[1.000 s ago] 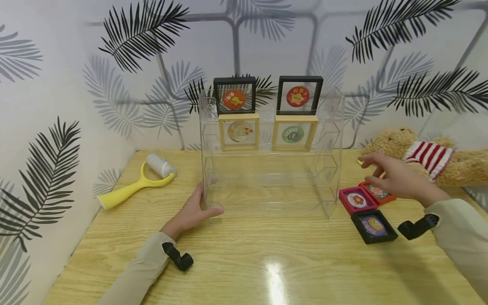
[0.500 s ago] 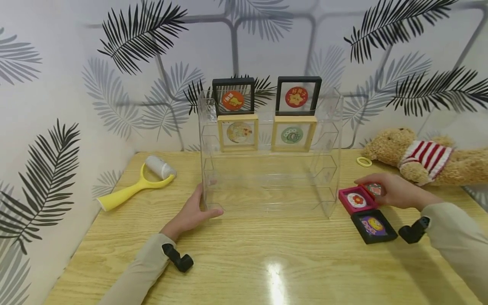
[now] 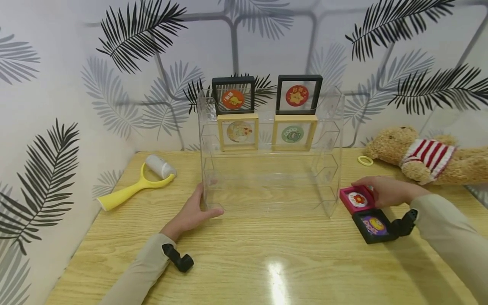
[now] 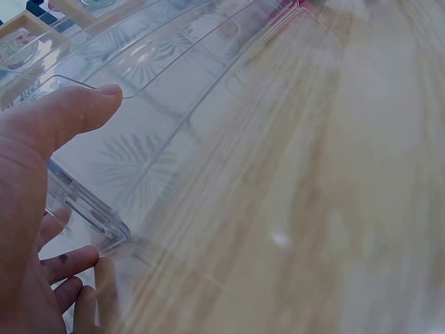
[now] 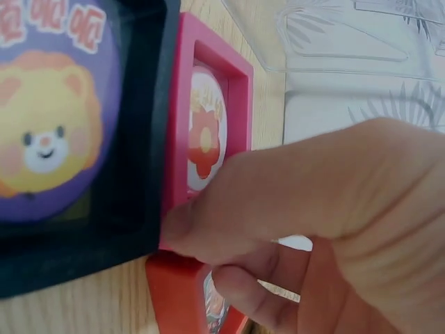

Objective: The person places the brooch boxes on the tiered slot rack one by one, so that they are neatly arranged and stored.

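A clear acrylic display rack (image 3: 267, 186) stands mid-table, two black frames (image 3: 233, 95) on its top tier and two yellow frames (image 3: 295, 133) just below. My left hand (image 3: 190, 214) holds its lower left side, thumb in front and fingers round the panel edge (image 4: 90, 209). On the right, my right hand (image 3: 392, 191) pinches a pink frame (image 3: 352, 203) with a red flower picture, the thumb on its side wall. That hand mostly covers a red frame (image 5: 177, 292) beside it. Against the pink frame lies a black frame (image 3: 373, 226) with a yellow lion picture.
A teddy bear (image 3: 415, 154) in a striped top lies at the back right, a yellow ring (image 3: 365, 160) near its head. At left lies a yellow slingshot-shaped handle (image 3: 133, 188) with a grey-white cylinder (image 3: 158, 166). A patterned wall (image 3: 267, 34) closes off the back.
My right hand has come down from beside the teddy bear, over the red frame, to the pink frame. The left hand has stayed at the rack.
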Demonstrator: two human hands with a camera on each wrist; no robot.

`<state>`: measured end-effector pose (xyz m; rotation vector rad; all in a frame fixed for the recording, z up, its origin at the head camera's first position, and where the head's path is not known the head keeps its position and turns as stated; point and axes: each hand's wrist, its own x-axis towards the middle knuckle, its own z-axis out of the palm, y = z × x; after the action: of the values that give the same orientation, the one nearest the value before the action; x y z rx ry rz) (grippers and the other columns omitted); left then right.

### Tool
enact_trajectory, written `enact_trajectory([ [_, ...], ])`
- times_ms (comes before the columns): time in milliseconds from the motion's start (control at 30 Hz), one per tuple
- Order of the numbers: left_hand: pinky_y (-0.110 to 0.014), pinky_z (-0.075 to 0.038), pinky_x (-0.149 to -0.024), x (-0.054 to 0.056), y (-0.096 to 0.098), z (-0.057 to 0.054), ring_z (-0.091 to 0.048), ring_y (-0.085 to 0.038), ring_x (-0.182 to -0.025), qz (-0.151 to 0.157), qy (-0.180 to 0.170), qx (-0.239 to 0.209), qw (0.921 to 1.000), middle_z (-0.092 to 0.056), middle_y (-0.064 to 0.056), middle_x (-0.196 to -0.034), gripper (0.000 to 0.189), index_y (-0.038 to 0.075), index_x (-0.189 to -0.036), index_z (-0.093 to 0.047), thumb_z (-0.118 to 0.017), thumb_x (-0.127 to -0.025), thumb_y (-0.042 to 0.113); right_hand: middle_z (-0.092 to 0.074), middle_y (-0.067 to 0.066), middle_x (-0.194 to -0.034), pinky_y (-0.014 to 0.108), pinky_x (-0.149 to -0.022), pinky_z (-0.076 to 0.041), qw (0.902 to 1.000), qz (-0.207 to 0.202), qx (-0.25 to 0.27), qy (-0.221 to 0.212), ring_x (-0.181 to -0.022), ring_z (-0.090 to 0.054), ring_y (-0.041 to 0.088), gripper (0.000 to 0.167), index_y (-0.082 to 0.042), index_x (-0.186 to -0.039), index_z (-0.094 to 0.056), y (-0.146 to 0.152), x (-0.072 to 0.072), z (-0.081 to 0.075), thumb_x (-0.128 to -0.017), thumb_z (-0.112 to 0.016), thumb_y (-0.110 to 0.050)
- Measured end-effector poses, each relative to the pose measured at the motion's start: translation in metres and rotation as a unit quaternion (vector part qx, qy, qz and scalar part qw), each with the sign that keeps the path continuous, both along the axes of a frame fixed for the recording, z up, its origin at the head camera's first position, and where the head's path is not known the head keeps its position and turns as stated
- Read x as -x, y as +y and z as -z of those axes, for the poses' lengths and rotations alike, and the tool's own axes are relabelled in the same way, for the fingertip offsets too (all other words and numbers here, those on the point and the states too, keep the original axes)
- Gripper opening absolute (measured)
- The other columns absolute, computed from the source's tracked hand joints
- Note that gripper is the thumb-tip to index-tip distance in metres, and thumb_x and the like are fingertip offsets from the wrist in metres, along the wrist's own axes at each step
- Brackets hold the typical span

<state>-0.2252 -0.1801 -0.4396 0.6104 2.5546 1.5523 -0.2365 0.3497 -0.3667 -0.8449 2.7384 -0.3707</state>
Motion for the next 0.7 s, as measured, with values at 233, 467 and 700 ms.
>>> enact_trajectory([
  [233, -0.058, -0.023, -0.112, 0.001, 0.000, 0.000, -0.030, -0.035, -0.141, 0.001, 0.000, 0.001, 1.0000, -0.030, -0.014, -0.153, 0.085, 0.021, -0.149, -0.027, -0.078, -0.082, 0.028, -0.060, 0.016, -0.115, 0.040, -0.081, -0.050, 0.9995, -0.008, -0.021, -0.021, -0.098, -0.058, 0.026, 0.076, 0.010, -0.126, -0.053, -0.005, 0.004, 0.000, -0.060, -0.086, -0.010],
  [467, -0.057, -0.024, -0.112, 0.001, 0.000, 0.000, -0.031, -0.035, -0.140, 0.002, 0.001, -0.002, 1.0000, -0.030, -0.014, -0.152, 0.085, 0.021, -0.149, -0.027, -0.078, -0.081, 0.027, -0.063, 0.008, -0.104, 0.037, -0.078, -0.050, 0.9992, -0.004, 0.013, 0.038, -0.092, -0.059, 0.021, 0.072, 0.005, -0.117, -0.059, -0.007, 0.006, 0.009, -0.057, -0.090, -0.021],
  [700, -0.058, -0.024, -0.112, 0.000, -0.001, 0.001, -0.030, -0.036, -0.141, -0.001, 0.003, 0.001, 1.0000, -0.030, -0.015, -0.153, 0.081, 0.023, -0.148, -0.028, -0.077, -0.083, 0.026, -0.062, 0.009, -0.102, 0.025, -0.071, -0.049, 0.9914, 0.035, 0.117, 0.045, -0.083, -0.057, 0.010, 0.070, -0.001, -0.119, -0.052, -0.006, 0.002, 0.012, -0.061, -0.089, -0.015],
])
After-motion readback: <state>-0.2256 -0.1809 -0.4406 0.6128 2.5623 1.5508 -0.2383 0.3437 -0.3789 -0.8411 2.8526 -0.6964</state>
